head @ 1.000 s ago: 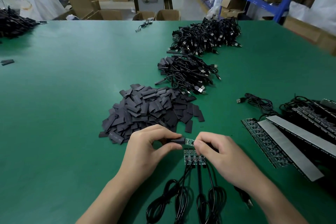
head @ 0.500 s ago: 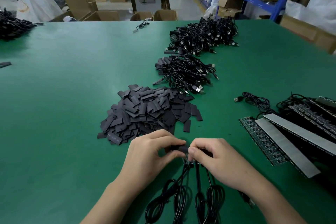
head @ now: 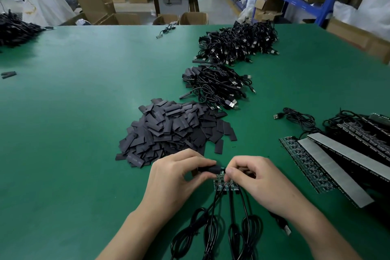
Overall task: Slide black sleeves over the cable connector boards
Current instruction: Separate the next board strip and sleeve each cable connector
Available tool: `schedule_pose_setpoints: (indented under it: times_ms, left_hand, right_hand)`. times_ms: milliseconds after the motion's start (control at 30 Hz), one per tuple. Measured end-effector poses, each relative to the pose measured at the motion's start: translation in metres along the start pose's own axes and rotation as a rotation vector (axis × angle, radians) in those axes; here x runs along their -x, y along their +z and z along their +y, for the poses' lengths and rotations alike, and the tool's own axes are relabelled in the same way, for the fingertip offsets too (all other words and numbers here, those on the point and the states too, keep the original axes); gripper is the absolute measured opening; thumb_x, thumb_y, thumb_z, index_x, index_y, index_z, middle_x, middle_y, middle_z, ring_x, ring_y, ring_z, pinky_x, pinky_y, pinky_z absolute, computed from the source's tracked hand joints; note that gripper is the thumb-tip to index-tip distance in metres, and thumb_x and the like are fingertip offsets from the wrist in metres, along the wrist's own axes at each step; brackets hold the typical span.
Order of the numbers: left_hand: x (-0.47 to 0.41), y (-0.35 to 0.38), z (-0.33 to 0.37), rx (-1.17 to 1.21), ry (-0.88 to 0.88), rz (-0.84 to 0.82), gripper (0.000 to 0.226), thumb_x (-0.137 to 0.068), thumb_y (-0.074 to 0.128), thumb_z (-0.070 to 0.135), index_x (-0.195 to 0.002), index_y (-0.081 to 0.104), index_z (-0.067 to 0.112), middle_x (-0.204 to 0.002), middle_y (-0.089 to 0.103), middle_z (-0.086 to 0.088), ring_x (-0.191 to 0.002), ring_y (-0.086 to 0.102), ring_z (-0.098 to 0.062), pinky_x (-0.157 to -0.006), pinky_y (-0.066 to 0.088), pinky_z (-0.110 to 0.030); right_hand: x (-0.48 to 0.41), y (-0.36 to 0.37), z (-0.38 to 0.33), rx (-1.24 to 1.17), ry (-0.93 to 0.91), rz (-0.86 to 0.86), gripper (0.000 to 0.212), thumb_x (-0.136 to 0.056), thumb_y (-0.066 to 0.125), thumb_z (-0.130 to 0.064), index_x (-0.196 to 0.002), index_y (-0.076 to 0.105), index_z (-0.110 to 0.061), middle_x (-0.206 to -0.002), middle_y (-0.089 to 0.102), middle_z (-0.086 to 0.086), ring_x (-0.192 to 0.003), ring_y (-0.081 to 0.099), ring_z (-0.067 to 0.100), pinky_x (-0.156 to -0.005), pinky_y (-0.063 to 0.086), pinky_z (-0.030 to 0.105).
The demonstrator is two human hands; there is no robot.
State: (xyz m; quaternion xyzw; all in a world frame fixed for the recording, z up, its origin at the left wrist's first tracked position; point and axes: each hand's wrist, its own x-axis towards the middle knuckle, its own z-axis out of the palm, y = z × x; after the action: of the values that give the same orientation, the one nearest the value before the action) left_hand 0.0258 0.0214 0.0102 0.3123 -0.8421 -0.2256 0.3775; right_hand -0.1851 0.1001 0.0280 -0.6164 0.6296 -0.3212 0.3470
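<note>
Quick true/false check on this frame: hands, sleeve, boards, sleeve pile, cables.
1. The left hand pinches a black sleeve. True.
2. The right hand lies flat and open on the table. False: its fingers are curled and pinch at the connector boards.
3. The loose sleeve pile sits to the right of both hands. False: it lies beyond the hands, slightly to the left.
4. Black cables run from the connector boards toward the person. True.
</note>
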Motion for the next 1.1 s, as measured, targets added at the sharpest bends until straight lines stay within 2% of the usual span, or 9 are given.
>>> schedule_pose_setpoints:
  times_ms: [133, 300, 500, 667, 800, 867, 933, 1000, 1100]
  left_hand:
    - [0.0, 0.001, -0.002, -0.067, 0.053, 0.004, 0.024, -0.088, 0.075, 0.046, -0.101, 0.082, 0.027, -0.096, 0.072, 0.017, -0.085, 0.069, -0.002, -0.07, 0.059, -0.03]
    - [0.0, 0.002, -0.003, -0.067, 0.064, 0.028, 0.024, -0.088, 0.077, 0.047, -0.101, 0.081, 0.028, -0.095, 0.072, 0.017, -0.083, 0.069, -0.003, -0.069, 0.059, -0.031]
    - [-0.001, 0.005, 0.0, -0.052, 0.046, 0.027, 0.024, -0.089, 0.074, 0.049, -0.101, 0.081, 0.029, -0.094, 0.071, 0.018, -0.083, 0.069, -0.001, -0.069, 0.059, -0.03]
    - [-0.002, 0.004, 0.003, 0.049, -0.041, 0.052, 0.023, -0.085, 0.08, 0.043, -0.102, 0.081, 0.029, -0.094, 0.072, 0.018, -0.087, 0.069, -0.004, -0.074, 0.058, -0.034]
    - [-0.003, 0.005, 0.007, 0.068, -0.088, 0.134, 0.036, -0.079, 0.081, 0.045, -0.111, 0.08, 0.028, -0.095, 0.072, 0.019, -0.082, 0.067, -0.002, -0.074, 0.054, -0.02]
    - [-0.003, 0.004, 0.007, 0.093, -0.14, 0.211, 0.037, -0.077, 0.081, 0.043, -0.11, 0.08, 0.026, -0.092, 0.073, 0.018, -0.077, 0.067, -0.004, -0.069, 0.048, -0.012]
    - [-0.003, 0.005, 0.006, 0.106, -0.173, 0.248, 0.028, -0.078, 0.08, 0.037, -0.104, 0.081, 0.026, -0.088, 0.074, 0.02, -0.074, 0.067, -0.005, -0.065, 0.048, -0.014]
    - [-0.003, 0.005, 0.006, 0.126, -0.184, 0.254, 0.021, -0.08, 0.079, 0.032, -0.1, 0.083, 0.025, -0.087, 0.075, 0.02, -0.072, 0.068, -0.003, -0.064, 0.049, -0.015]
    - [-0.003, 0.006, 0.008, 0.188, -0.193, 0.248, 0.022, -0.081, 0.078, 0.028, -0.101, 0.083, 0.021, -0.082, 0.075, 0.017, -0.062, 0.068, -0.005, -0.065, 0.048, -0.01]
  right_hand:
    - [-0.001, 0.004, 0.0, 0.016, -0.001, 0.049, 0.022, -0.099, 0.062, -0.034, -0.078, 0.07, -0.029, -0.056, 0.046, -0.009, -0.053, 0.038, 0.004, -0.053, 0.031, 0.022]
    - [-0.001, 0.009, 0.002, 0.074, -0.013, 0.141, 0.022, -0.098, 0.062, -0.037, -0.077, 0.068, -0.031, -0.052, 0.047, -0.009, -0.049, 0.037, 0.005, -0.05, 0.028, 0.023]
    - [-0.002, 0.013, 0.0, 0.112, -0.053, 0.172, 0.023, -0.097, 0.06, -0.041, -0.078, 0.068, -0.032, -0.059, 0.054, -0.004, -0.052, 0.044, 0.004, -0.052, 0.034, 0.023]
    - [-0.003, 0.009, 0.0, -0.015, -0.054, 0.138, 0.018, -0.1, 0.061, -0.037, -0.086, 0.072, -0.032, -0.067, 0.061, 0.001, -0.058, 0.047, 0.002, -0.056, 0.036, 0.022]
    - [-0.004, 0.009, 0.002, -0.11, -0.035, 0.141, 0.022, -0.102, 0.061, -0.034, -0.085, 0.074, -0.032, -0.057, 0.054, -0.016, -0.054, 0.045, -0.001, -0.054, 0.032, 0.015]
    - [-0.005, 0.01, 0.001, -0.14, -0.033, 0.17, 0.022, -0.1, 0.06, -0.041, -0.086, 0.076, -0.034, -0.058, 0.057, -0.011, -0.054, 0.047, 0.006, -0.055, 0.036, 0.026]
    - [-0.006, 0.011, 0.0, -0.14, -0.033, 0.194, 0.022, -0.097, 0.059, -0.047, -0.089, 0.077, -0.037, -0.065, 0.064, 0.002, -0.063, 0.056, 0.026, -0.062, 0.045, 0.041]
    - [-0.007, 0.013, -0.001, -0.151, -0.033, 0.208, 0.021, -0.1, 0.06, -0.044, -0.089, 0.077, -0.038, -0.078, 0.071, 0.012, -0.078, 0.065, 0.037, -0.075, 0.054, 0.052]
    - [-0.006, 0.016, -0.001, -0.146, -0.032, 0.219, 0.019, -0.1, 0.06, -0.04, -0.089, 0.076, -0.041, -0.081, 0.071, 0.015, -0.084, 0.066, 0.04, -0.08, 0.053, 0.055]
